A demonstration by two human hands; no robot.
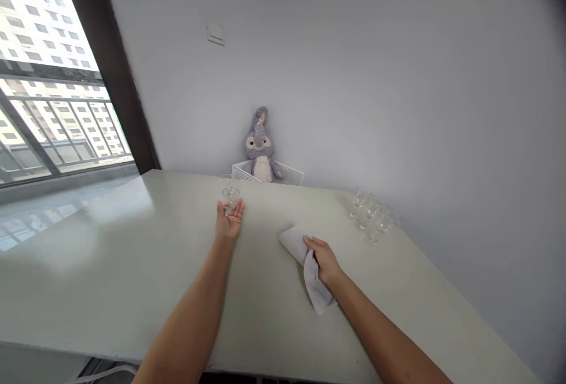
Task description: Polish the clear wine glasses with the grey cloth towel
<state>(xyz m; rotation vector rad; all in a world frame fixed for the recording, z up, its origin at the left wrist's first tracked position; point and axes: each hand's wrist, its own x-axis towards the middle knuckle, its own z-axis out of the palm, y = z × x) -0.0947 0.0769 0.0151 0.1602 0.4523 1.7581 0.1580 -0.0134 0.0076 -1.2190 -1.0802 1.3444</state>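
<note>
My left hand (229, 222) reaches far over the table, palm turned up, fingers curled around the lower part of a clear stemmed glass (230, 193). The glass looks upright; whether its foot touches the tabletop is hard to see. My right hand (322, 257) is closed on a pale grey cloth (294, 243), pinched between thumb and fingers. One folded part of the cloth points forward and left, while another hangs toward me onto the table.
Several clear stemmed glasses (370, 213) stand close together at the right, near the wall. Behind the far edge of the pale, glossy table (177, 289), a grey plush toy (260, 148) sits in a white perforated basket (292, 176). A window (53, 77) is at the left.
</note>
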